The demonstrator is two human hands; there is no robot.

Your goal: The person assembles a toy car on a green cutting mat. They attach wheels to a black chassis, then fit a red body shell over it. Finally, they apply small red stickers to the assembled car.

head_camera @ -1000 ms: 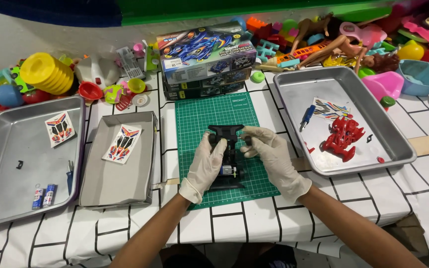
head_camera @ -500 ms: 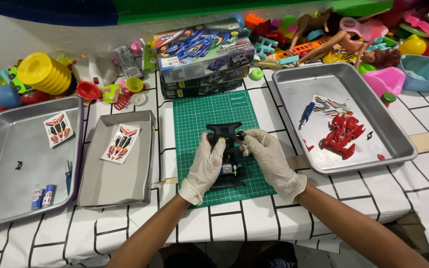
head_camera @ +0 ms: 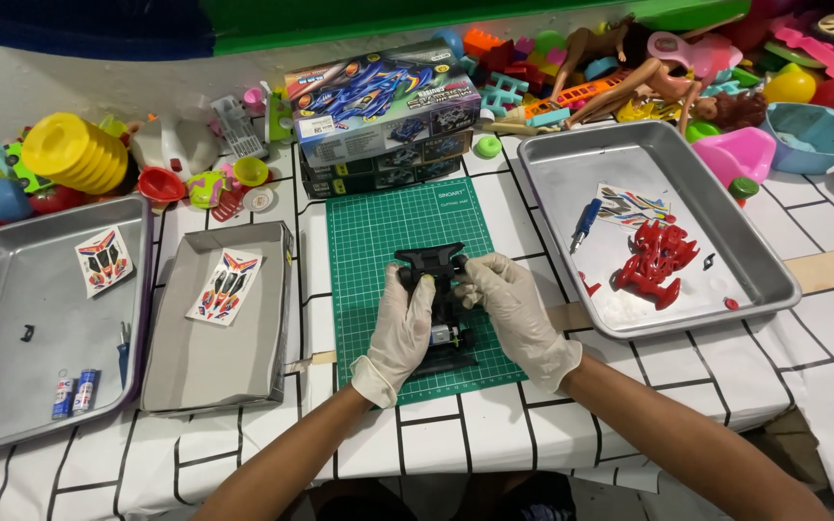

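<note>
Black toy car chassis [head_camera: 441, 314] sits on the green cutting mat [head_camera: 378, 232], caught between two white-gloved hands, and much of it is covered by them. Left hand [head_camera: 400, 333] lies along its left flank, fingers [head_camera: 407, 289] curled over the edge and pressed against the plastic; right hand [head_camera: 514, 309] comes in from the other side, fingertips [head_camera: 470, 280] pinched onto the upper part of the frame just below its wide front bumper. Whether the thumbs close underneath cannot be told, they're hidden behind the chassis and the gloves. A small metal motor peeks out between the palms, the rest of the innards too dark to read. Beyond the fingertips, at the far end of the mat, stands a stack of model car boxes [head_camera: 383, 111]. Off past the right knuckles, a metal tray [head_camera: 774, 280] holds a red car body shell [head_camera: 656, 262], a blue screwdriver [head_camera: 586, 220] and a sticker sheet [head_camera: 634, 205]. Outside the left wrist, a grey cardboard box lid [head_camera: 195, 367] carries another sticker sheet [head_camera: 225, 286], and further out a second metal tray [head_camera: 12, 338], cut off at the frame edge, shows two small batteries [head_camera: 75, 393] and one more sticker sheet [head_camera: 104, 260]. Along the back, a jumble of colourful toys [head_camera: 687, 68], partly cropped at the top.
</note>
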